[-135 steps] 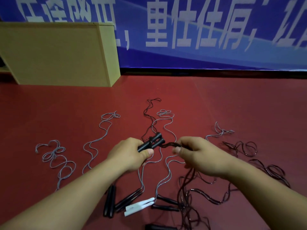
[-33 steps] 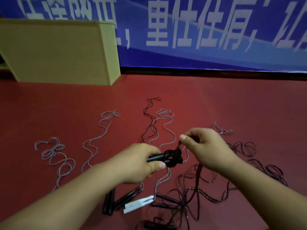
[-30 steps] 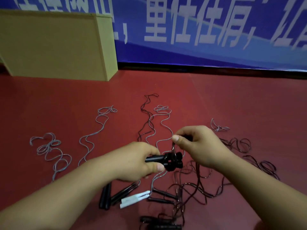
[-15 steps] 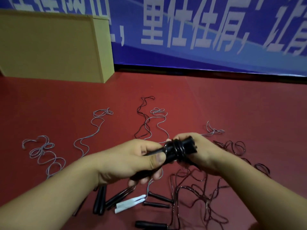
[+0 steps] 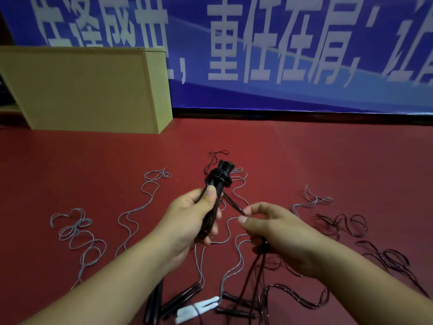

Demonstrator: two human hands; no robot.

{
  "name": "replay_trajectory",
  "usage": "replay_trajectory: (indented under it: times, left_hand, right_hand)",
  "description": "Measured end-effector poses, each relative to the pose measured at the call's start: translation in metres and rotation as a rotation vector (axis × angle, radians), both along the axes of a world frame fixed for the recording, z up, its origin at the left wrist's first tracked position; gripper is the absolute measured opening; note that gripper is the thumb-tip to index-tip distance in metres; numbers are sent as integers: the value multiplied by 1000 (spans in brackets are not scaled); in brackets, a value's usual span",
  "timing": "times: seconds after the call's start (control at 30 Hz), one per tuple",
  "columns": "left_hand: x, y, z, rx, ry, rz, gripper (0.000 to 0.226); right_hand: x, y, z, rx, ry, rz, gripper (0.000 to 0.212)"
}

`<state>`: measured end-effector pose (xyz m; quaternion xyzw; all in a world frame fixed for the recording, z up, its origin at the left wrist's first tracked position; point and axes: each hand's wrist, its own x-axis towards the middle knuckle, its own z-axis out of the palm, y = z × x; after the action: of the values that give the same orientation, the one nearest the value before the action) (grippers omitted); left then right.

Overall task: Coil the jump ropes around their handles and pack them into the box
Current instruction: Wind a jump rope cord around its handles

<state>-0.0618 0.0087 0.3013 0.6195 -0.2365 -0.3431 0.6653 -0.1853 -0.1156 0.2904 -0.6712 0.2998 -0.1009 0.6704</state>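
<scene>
Black handles [image 5: 216, 195]: a pair, being held together upright above the red floor [image 5: 328, 160] at the middle of the view, top ends pointing away. Several turns of black rope [image 5: 220, 179] are being carried just below the top ends.

Left hand [image 5: 189, 221]: being kept curled round the lower part of the handles, the thumb being pressed against their near side.

Right hand [image 5: 278, 233]: just beside the left, a strand of the black rope being pinched between thumb and forefinger. From the pinch the strand is being led up to the coil; the rest is being let hang under the palm to the floor.

Loose black rope [image 5: 339, 225]: being left in tangled loops on the floor at the right and near the lower edge.

Grey ropes [image 5: 77, 233]: several, being left stretched in wavy lines on the floor to the left, behind the hands and at the right.

Spare handles: black ones [image 5: 154, 303] being left lying near the lower edge, a white pair [image 5: 199, 309] just beside them.

Box [image 5: 89, 90]: yellow-tan, being left standing on the floor at the far left, well apart from the hands. Whether it is open cannot be told.

Banner [image 5: 281, 55]: blue, with large white characters, being displayed along the back.
</scene>
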Motion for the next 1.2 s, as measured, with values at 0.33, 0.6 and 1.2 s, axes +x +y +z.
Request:
replay_trajectory:
  times: [0.33, 0.6, 1.2]
  left_hand:
    - [17, -2, -11, 67, -130, 215, 28]
    - [53, 10, -36, 410, -616, 123, 18]
    - [24, -1, -27, 514, -1010, -435, 13]
  right_hand:
    - [1, 1, -4, -193, 65, 49, 32]
    - [-11, 1, 0, -463, 103, 263, 30]
    - [-8, -18, -7, -794, -66, -88, 17]
